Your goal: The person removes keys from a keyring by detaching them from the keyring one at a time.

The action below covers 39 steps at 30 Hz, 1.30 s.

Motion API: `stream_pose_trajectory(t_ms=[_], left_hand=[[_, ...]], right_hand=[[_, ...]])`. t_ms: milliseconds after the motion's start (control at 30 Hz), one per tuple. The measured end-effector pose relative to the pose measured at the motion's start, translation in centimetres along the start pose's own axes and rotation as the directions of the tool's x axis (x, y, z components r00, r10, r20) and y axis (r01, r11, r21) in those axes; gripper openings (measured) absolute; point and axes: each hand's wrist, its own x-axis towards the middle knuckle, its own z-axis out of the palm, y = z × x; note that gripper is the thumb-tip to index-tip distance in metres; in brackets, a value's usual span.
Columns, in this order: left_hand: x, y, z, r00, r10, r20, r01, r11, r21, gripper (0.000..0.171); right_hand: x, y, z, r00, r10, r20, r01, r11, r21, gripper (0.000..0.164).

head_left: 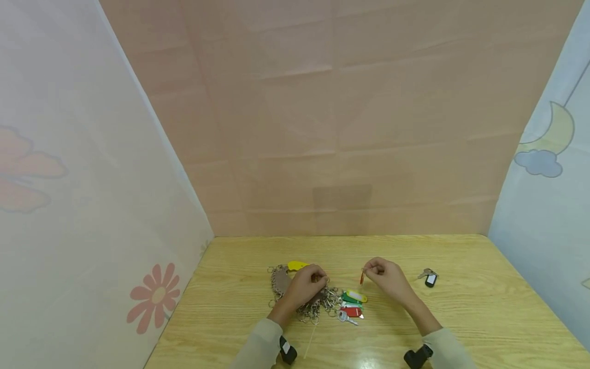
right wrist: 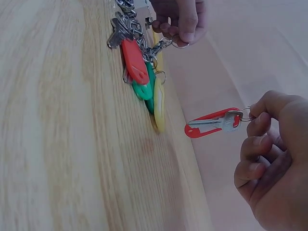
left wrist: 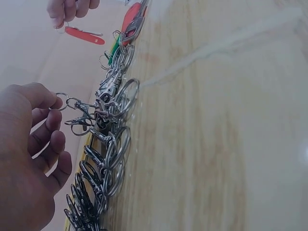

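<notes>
My left hand [head_left: 306, 284] pinches a metal key ring [left wrist: 67, 102] between thumb and fingers. That ring hangs from a swivel clasp [left wrist: 83, 108], one of a row of clasps along a brown holder [head_left: 282, 281] lying under the hand. To the right, my right hand [head_left: 388, 278] pinches another ring carrying a red key tag [right wrist: 195, 132] and a silver key [right wrist: 211, 125], held up off the table. Between the hands lie several tags: a yellow tag [head_left: 356, 296], green ones and a red tag [head_left: 354, 312], with a loose-looking key [head_left: 348, 319] in front.
A black key tag [head_left: 430, 280] with keys [head_left: 426, 273] lies farther right on the wooden table [head_left: 484, 307]. Behind the holder shows a yellow piece [head_left: 296, 265]. A thin pale strip [head_left: 310, 341] lies near my left wrist. Cloth walls stand behind and at both sides.
</notes>
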Motion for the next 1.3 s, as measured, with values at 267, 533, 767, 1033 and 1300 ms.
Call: stream_pose_trajectory(t_ms=[267, 533, 767, 1033, 1300], left_hand=[[-0.1, 0.0, -0.1, 1.0, -0.017, -0.004, 0.017, 1.0, 0.005, 0.01], [-0.3, -0.1, -0.3, 1.0, -0.019, 0.0, 0.019, 1.0, -0.005, 0.011], [-0.2, -0.1, -0.2, 1.0, -0.014, -0.002, 0.014, 1.0, 0.001, 0.011], [-0.5, -0.1, -0.2, 1.0, -0.011, 0.002, 0.011, 1.0, -0.012, 0.011], [-0.4, -0.3, -0.1, 1.0, -0.025, -0.007, 0.025, 1.0, -0.009, 0.01]], right_hand=[[-0.2, 0.6, -1.1, 1.0, -0.006, -0.027, 0.006, 1.0, -0.025, 0.01], [-0.3, 0.9, -2.2, 0.999, -0.005, -0.045, 0.003, 0.999, -0.04, 0.011], [-0.3, 1.2, -3.0, 0.999, -0.003, -0.053, 0.001, 0.999, -0.043, 0.012], [-1.0, 1.8, -4.4, 0.998, -0.01, -0.069, 0.006, 0.999, -0.054, 0.016], [-1.3, 2.4, -5.7, 0.995, -0.03, -0.09, 0.023, 0.997, -0.077, 0.019]])
